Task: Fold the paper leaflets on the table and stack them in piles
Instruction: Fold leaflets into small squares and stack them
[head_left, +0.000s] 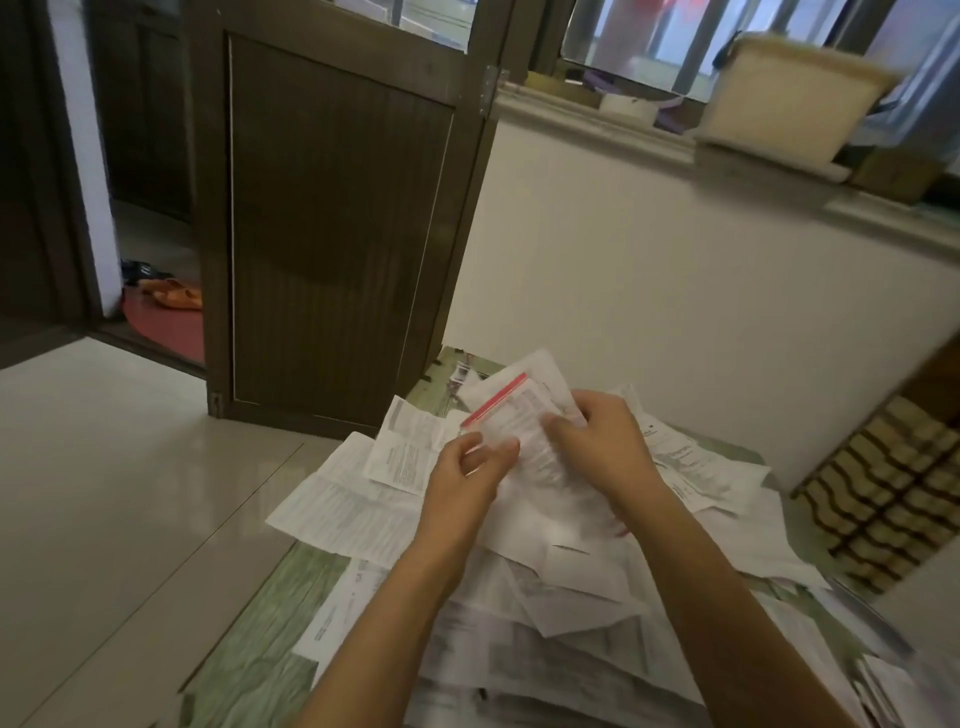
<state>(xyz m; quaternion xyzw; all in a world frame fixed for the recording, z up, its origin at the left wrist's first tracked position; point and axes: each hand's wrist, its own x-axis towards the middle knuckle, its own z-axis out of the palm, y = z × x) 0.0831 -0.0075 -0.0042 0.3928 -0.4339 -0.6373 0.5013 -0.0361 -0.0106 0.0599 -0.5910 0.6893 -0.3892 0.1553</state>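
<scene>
Head view: both hands, left hand (475, 470) and right hand (597, 441), pinch a leaflet (524, 415).

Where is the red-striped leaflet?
Head view, right of centre: the left hand and right hand hold the red-striped leaflet above the loose leaflets on the table.

One leaflet (519, 418), white with fine print and a red band along its far edge, is lifted above the rest, pinched between the left hand (467, 467) and the right hand (597, 436); its lower part is blurred. Beneath it a loose heap (571, 597) of open, creased white sheets overlaps across the green tabletop (260, 649), a few overhanging its left edge.
</scene>
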